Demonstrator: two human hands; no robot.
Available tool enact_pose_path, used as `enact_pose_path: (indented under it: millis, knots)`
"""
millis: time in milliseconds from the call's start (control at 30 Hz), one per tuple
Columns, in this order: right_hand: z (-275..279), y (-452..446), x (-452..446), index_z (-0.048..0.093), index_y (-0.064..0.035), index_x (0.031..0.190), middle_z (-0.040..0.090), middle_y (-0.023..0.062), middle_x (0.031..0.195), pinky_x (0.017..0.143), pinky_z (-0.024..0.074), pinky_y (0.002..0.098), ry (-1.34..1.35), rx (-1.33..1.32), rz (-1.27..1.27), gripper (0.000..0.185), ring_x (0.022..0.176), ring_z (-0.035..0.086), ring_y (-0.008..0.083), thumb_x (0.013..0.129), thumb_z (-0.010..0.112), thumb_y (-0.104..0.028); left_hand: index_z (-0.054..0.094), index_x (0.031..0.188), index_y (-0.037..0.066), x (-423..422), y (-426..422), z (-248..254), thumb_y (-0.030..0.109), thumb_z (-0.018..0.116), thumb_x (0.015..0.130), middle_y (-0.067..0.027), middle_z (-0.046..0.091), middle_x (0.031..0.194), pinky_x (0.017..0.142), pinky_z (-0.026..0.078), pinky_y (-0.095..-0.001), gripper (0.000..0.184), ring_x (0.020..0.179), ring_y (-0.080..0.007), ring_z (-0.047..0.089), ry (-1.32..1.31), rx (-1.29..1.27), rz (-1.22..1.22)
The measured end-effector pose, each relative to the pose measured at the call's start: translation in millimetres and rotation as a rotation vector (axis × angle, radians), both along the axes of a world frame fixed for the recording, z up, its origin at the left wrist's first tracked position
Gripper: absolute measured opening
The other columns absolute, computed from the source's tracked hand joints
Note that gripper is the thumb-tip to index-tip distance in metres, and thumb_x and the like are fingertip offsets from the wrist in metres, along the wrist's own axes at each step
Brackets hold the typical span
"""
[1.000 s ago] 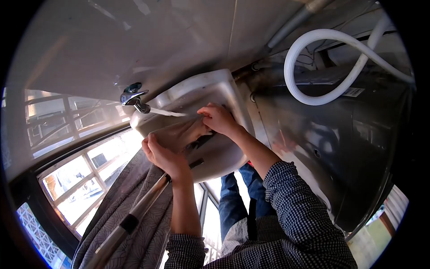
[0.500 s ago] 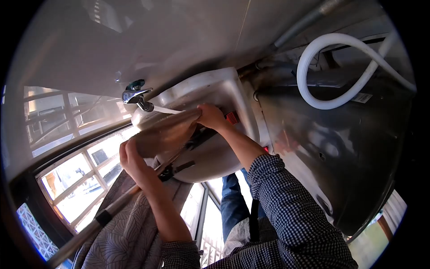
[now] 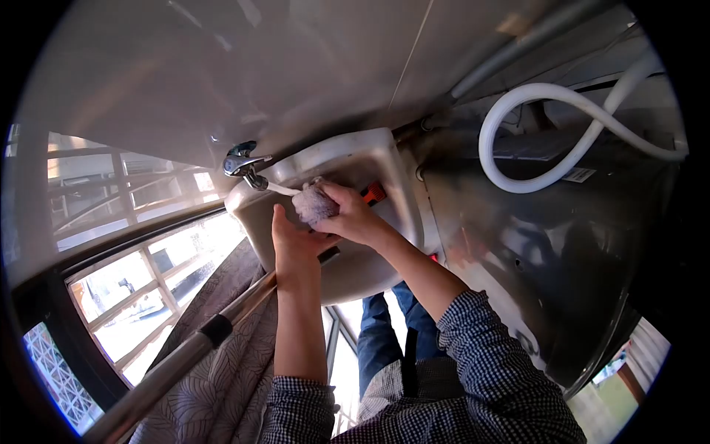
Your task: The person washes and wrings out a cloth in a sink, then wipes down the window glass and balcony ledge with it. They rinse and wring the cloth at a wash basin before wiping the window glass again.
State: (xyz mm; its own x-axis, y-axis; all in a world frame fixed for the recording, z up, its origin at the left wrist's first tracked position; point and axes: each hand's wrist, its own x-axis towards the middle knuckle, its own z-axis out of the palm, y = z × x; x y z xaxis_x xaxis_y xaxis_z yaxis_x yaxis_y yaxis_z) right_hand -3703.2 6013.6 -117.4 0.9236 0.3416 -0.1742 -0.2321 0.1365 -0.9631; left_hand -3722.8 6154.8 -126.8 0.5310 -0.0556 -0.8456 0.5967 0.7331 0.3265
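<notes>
A greyish wet cloth (image 3: 314, 204) is bunched up under the stream from the chrome faucet (image 3: 244, 166). My right hand (image 3: 353, 214) is closed round the cloth's right side. Just left of and below it, my left hand (image 3: 297, 238) is open, thumb raised and palm facing the cloth. Both are over the white sink (image 3: 370, 270). A red and black object (image 3: 373, 194) lies in the basin behind my right hand. A metal pole (image 3: 185, 351) leans up to the sink's left edge, partly hidden by my left forearm.
Patterned grey fabric (image 3: 214, 385) hangs below the pole. A bright window (image 3: 140, 296) is at the left. A looped white hose (image 3: 492, 140) hangs at the upper right, above a large dark metal surface (image 3: 547, 251). Jeans-clad legs show below the sink.
The cloth, stretched between both hands before, is now bunched in my right hand. My left hand has let go of it and moved right, towards the basin's middle.
</notes>
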Motion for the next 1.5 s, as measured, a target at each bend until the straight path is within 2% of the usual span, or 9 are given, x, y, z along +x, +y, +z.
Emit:
enact_pose_path:
  millis: [167,300,367,467,600,833,1167,1333,1500]
  knots:
    - [33,-22,-17,0.057,-0.0021,0.110,0.062,0.0023,0.097,0.083,0.0472,0.0268,0.140,0.224,0.072,0.044,0.092,0.058,0.0107,0.068,0.070,0.001,0.052,0.120,0.001,-6,-2,-15,0.044,0.040,0.093,-0.0130,0.058,0.116,0.092,0.045,-0.0433,0.052,0.108,-0.0290,0.056,-0.200,-0.349,0.114]
    - [47,-35,-33,0.052,-0.0025,0.118,0.058,0.0052,0.100,0.082,0.0488,0.0293,0.453,0.590,-0.168,0.055,0.090,0.059,0.0155,0.066,0.073,-0.005,0.051,0.121,0.000,-28,-4,-20,0.028,0.044,0.093,-0.0144,0.058,0.117,0.092,0.046,-0.0406,0.041,0.103,-0.0272,0.059,-0.136,-0.121,0.065]
    - [29,-35,-35,0.053,-0.0035,0.115,0.059,0.0041,0.099,0.079,0.0497,0.0278,0.418,0.566,-0.273,0.048,0.089,0.059,0.0141,0.073,0.074,-0.013,0.053,0.117,0.000,-39,-3,-22,0.023,0.036,0.094,-0.0152,0.059,0.114,0.094,0.046,-0.0434,0.037,0.104,-0.0300,0.058,-0.039,-0.408,0.066]
    - [2,-49,-23,0.055,-0.0048,0.108,0.060,0.0030,0.099,0.076,0.0490,0.0268,0.494,0.453,-0.403,0.036,0.086,0.059,0.0126,0.080,0.070,-0.020,0.051,0.121,-0.001,-53,-25,9,0.018,0.036,0.093,-0.0159,0.057,0.120,0.098,0.043,-0.0438,0.037,0.110,-0.0294,0.055,-0.004,-0.127,0.170]
    - [-90,-27,-47,0.039,-0.0043,0.132,0.055,0.0055,0.109,0.090,0.0449,0.0321,0.583,0.482,-0.389,0.065,0.106,0.053,0.0147,0.084,0.065,-0.039,0.050,0.123,0.000,-66,-26,16,0.017,0.038,0.092,-0.0164,0.055,0.122,0.100,0.040,-0.0441,0.038,0.114,-0.0287,0.053,-0.108,-0.184,0.152]
    - [-76,-11,-53,0.047,-0.0068,0.127,0.054,0.0089,0.110,0.091,0.0477,0.0376,0.878,1.084,-0.161,0.052,0.101,0.057,0.0192,0.083,0.066,-0.027,0.050,0.122,0.001,-55,-8,16,0.037,0.042,0.095,-0.0138,0.058,0.118,0.094,0.045,-0.0431,0.045,0.108,-0.0277,0.057,-0.090,-0.240,-0.041]
    - [-45,-2,-15,0.048,-0.0080,0.130,0.057,0.0058,0.108,0.085,0.0479,0.0300,0.620,0.500,-0.074,0.055,0.098,0.056,0.0140,0.079,0.067,-0.014,0.011,0.143,0.004,-43,5,14,0.023,0.083,0.063,-0.0180,0.037,0.134,0.101,0.036,-0.0352,0.109,0.122,-0.0297,0.041,-0.382,0.347,-0.669]
    - [-79,10,-8,0.060,-0.0020,0.109,0.062,0.0032,0.092,0.077,0.0486,0.0282,0.559,0.245,-0.004,0.032,0.088,0.059,0.0120,0.080,0.064,-0.015,0.047,0.117,0.001,-42,-10,-19,0.017,0.075,0.062,-0.0132,0.060,0.101,0.081,0.048,-0.0346,0.064,0.093,-0.0232,0.060,-0.424,0.915,-0.800]
    - [-80,18,9,0.064,-0.0012,0.090,0.065,0.0068,0.083,0.071,0.0480,0.0279,0.334,-0.224,0.095,0.025,0.078,0.061,0.0140,0.074,0.062,-0.020,0.048,0.106,0.002,-39,-36,1,0.034,0.071,0.064,-0.0206,0.062,0.098,0.079,0.048,-0.0401,0.058,0.092,-0.0360,0.061,-0.254,1.225,-0.820]
